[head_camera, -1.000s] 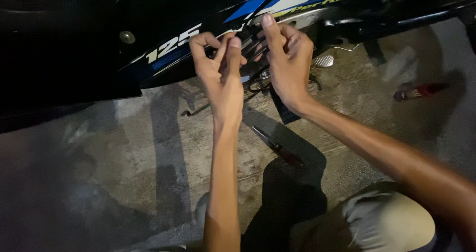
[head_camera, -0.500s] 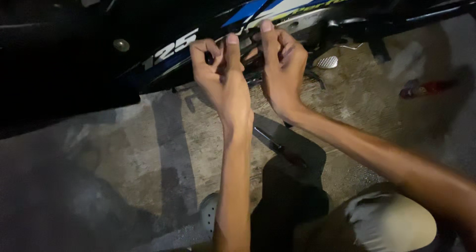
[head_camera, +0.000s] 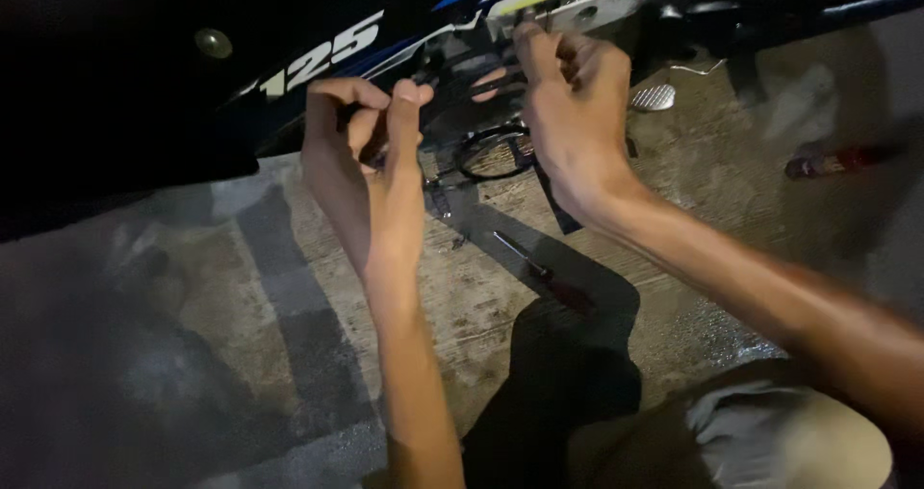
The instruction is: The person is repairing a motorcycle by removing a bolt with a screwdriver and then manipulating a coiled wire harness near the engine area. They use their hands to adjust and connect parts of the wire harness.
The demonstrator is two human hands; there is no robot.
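Observation:
A black motorcycle side panel [head_camera: 289, 75] with blue, white and yellow stripes spans the top of the view. My left hand [head_camera: 366, 152] is raised at the panel's lower edge, its fingers curled and pinched on a thin black cable [head_camera: 491, 152]. That cable hangs in a loop between my hands. My right hand [head_camera: 568, 114] reaches under the striped part of the panel, fingers closed around the cable's other end, which it hides.
A dark-handled screwdriver [head_camera: 539, 272] lies on the concrete floor [head_camera: 241, 287] below my hands. A red-handled tool [head_camera: 837, 160] rests at the right. A metal foot pedal [head_camera: 654, 97] sticks out beside my right hand. My knee [head_camera: 770, 431] is at bottom right.
My hands have drawn a little apart, and the black cable loop now shows between them. The view has shifted slightly along the panel.

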